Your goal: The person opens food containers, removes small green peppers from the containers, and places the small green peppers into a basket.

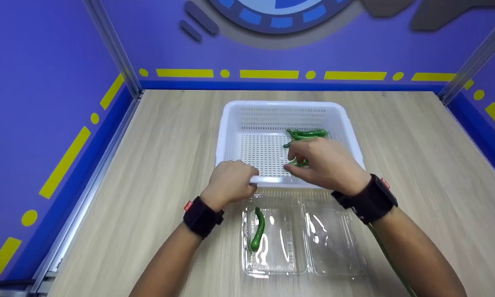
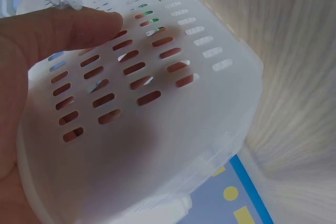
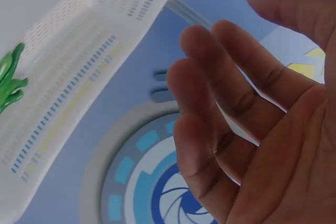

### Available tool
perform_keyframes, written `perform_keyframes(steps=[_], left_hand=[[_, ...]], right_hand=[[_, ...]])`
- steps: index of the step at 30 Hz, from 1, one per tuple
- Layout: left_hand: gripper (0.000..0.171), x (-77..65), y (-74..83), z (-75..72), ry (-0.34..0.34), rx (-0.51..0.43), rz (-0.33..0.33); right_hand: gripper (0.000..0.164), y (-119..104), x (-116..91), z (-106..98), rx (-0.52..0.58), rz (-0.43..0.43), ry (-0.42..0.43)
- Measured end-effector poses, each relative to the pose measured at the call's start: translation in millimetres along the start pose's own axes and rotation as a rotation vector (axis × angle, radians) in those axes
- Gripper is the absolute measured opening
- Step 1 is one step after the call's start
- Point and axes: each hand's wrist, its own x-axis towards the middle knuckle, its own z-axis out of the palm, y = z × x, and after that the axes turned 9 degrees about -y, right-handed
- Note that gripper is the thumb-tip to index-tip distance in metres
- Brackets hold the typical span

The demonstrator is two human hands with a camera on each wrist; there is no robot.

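In the head view a white plastic basket (image 1: 226, 123) stands at mid-table with several green chili peppers (image 1: 311, 133) at its right side. My left hand (image 1: 231, 183) grips the front rim near the left corner; in the left wrist view its thumb (image 2: 100, 27) lies along the slotted outer wall. My right hand (image 1: 329, 165) hovers over the basket's front right part, fingers loosely bent, partly hiding the peppers below. Nothing shows between its fingers (image 3: 197, 82) in the right wrist view. One curved green chili pepper (image 1: 259, 229) lies in the left half of an open clear plastic clamshell box (image 1: 307, 247).
The clamshell lies directly in front of the basket, its right half (image 1: 334, 243) flat on the wooden table (image 1: 169, 144). Blue panels (image 1: 189, 49) with yellow marks enclose the table at the back and both sides.
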Motion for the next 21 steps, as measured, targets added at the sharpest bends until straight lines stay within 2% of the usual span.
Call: perform_keyframes(steps=[9,14,21], left_hand=[[0.012,0.5,-1.1,-0.9,-0.006,-0.011,0.002],[0.012,0.5,-1.2,-0.6,-0.021,-0.012,-0.003],[0.013,-0.1,-0.4,0.1,0.001,0.007,0.002]], right_hand=[[0.020,-30.1,-17.4,9.9,-0.072,-0.092,-0.050],[0.020,-41.4,-24.3,15.6,-0.049,-0.157,-0.080],[0.018,-51.3,-29.7,25.2,-0.020,-0.234,-0.130]])
